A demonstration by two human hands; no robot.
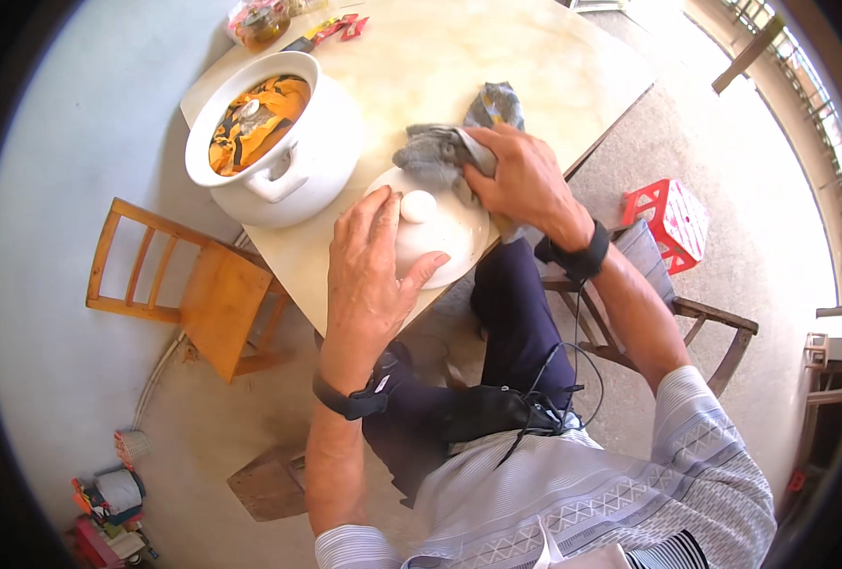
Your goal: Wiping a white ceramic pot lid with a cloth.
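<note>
A round white lid [448, 242] with a knob [418, 206] lies near the front edge of the table. My left hand [372, 251] bends over its near left side, fingers beside the knob and thumb apart, holding it steady. In my right hand [530, 180] a grey cloth [430, 154] is bunched up, touching the lid's far right part. One end of the cloth sticks up beyond the knuckles. To the left stands a big white pot [302, 185] with a side handle. An orange and black cloth with a small whitish knob shows within its rim.
The pale table [497, 47] holds a container [260, 24] and red packets [345, 27] at its far left. A wooden chair [217, 303] is on the left, a dark wooden chair [649, 256] and a red and white stool [672, 223] on the right. A thin cable [577, 332] hangs from my right wrist.
</note>
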